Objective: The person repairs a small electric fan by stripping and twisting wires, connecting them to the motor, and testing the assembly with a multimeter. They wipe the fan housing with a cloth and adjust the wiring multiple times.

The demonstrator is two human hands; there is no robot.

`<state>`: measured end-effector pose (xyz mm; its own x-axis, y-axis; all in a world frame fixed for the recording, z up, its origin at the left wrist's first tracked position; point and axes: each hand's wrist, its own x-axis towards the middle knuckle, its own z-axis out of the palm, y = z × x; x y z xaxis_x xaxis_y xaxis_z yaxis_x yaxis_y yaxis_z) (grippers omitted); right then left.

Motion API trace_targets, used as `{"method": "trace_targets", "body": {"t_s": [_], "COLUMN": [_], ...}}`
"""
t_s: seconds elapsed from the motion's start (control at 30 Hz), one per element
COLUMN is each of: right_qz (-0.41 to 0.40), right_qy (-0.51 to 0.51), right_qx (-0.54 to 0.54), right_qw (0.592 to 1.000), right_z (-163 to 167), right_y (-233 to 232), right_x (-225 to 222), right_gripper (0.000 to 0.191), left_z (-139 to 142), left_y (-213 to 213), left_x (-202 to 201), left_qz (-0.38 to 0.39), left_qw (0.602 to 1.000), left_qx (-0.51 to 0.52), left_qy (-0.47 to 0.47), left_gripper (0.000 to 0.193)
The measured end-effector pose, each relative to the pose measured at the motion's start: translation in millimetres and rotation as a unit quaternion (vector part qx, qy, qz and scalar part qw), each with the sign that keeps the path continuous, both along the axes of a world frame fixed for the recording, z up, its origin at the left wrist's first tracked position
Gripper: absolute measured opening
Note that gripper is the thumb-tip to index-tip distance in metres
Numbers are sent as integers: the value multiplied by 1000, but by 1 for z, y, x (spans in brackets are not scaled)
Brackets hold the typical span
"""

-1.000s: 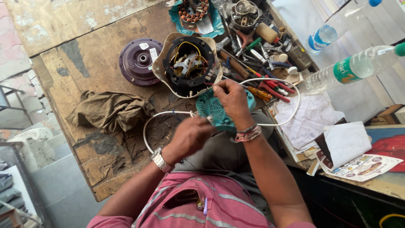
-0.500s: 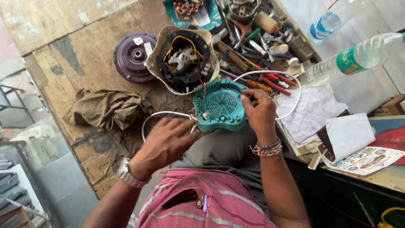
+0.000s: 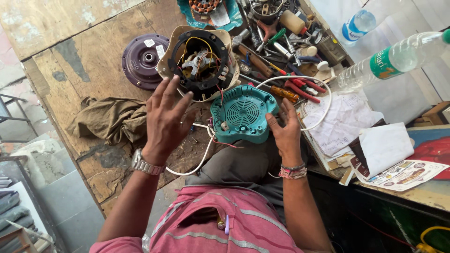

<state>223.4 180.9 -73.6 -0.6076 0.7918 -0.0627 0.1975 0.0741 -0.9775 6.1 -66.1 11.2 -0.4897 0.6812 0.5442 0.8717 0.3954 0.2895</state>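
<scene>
A round teal plastic cover (image 3: 243,114) with a central grille lies at the bench's near edge, wires trailing from it. My right hand (image 3: 285,131) touches its right rim with fingers spread, holding nothing. My left hand (image 3: 166,117) hovers open, fingers apart, just left of the cover and below a cream motor housing (image 3: 199,61) with exposed windings and coloured wires. A white cable (image 3: 300,79) loops from the cover around the right side.
A purple round disc (image 3: 143,58) and a brown rag (image 3: 110,119) lie left on the worn wooden bench (image 3: 70,37). Pliers, screwdrivers and other tools (image 3: 281,42) crowd the back right. Two plastic bottles (image 3: 393,58), papers (image 3: 342,117) and a booklet (image 3: 398,168) sit right.
My left hand has lifted off the teal cover and moved up toward the motor housing, opening. My right hand has slid from the cover's top to its right rim.
</scene>
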Motion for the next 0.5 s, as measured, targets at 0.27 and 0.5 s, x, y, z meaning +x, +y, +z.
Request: {"method": "trace_targets", "body": {"t_s": [0.27, 0.5], "right_qz": [-33, -36], "right_qy": [113, 168], "right_qx": [-139, -109], "right_qw": [983, 979], "right_z": [5, 17], "right_y": [-19, -8], "right_x": [3, 13], "right_gripper": [93, 82], "left_z": [-27, -35], "left_y": [-1, -2], "left_x": [-5, -18], "left_qz": [47, 19], "left_qw": [999, 999], "left_qx": [8, 42], "left_qy": [-14, -4], "left_gripper": [31, 31]}}
